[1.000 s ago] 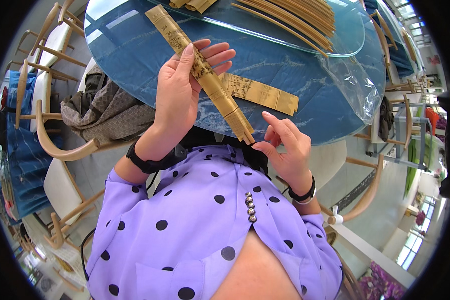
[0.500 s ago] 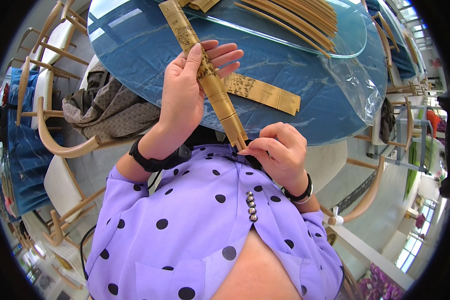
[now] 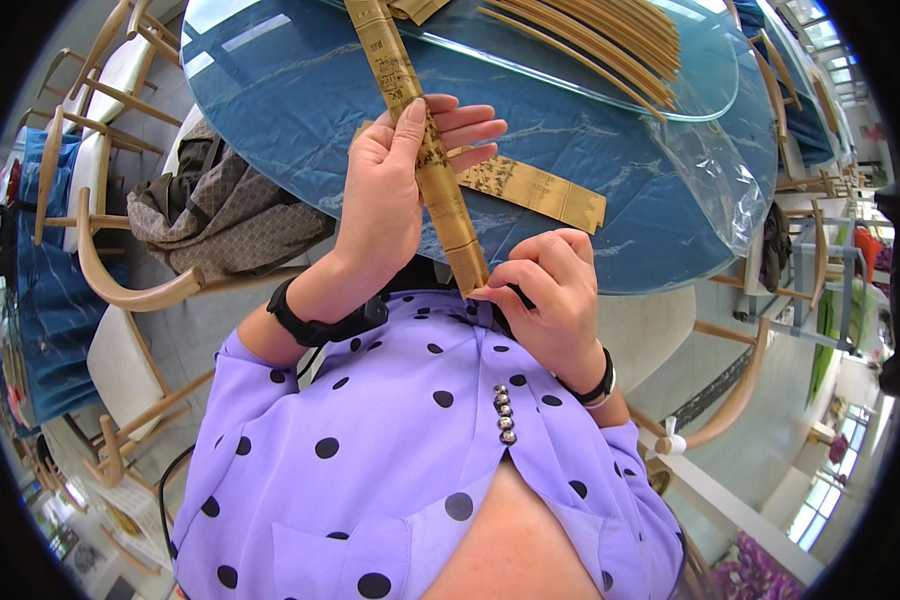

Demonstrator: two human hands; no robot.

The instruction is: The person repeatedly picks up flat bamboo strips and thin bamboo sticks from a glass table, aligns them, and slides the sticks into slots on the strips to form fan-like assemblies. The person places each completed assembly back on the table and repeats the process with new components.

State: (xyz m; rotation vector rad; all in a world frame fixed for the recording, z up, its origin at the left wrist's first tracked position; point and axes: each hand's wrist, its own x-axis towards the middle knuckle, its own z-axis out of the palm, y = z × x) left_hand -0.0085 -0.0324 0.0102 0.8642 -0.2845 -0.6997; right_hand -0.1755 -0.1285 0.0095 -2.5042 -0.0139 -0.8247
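A long gold paper chopstick sleeve (image 3: pixel 442 195) with dark printing slants from the table's far side down toward my waist. My left hand (image 3: pixel 385 185) holds it at mid-length, the thumb pressed on top and the fingers stretched out behind. At the near end, my right hand (image 3: pixel 550 300) pinches the sleeve's bottom edge between thumb and fingertips. Another gold sleeve (image 3: pixel 545 192) lies flat on the table, just beyond my right hand. More gold sleeves (image 3: pixel 417 8) show at the top edge, partly cut off. Whether chopsticks are inside the held sleeve is hidden.
A round glass turntable (image 3: pixel 710 95) on the blue-covered table (image 3: pixel 290 120) carries a bunch of wooden chopsticks (image 3: pixel 610 45). Clear plastic wrap (image 3: pixel 725 190) hangs over the right edge. A patterned bag (image 3: pixel 220 215) rests on a wooden chair (image 3: pixel 155 300) at left.
The sleeve and my left hand have shifted slightly right. My right fingers have moved a little up and left at the near end, where slim wooden tips that showed before are out of sight.
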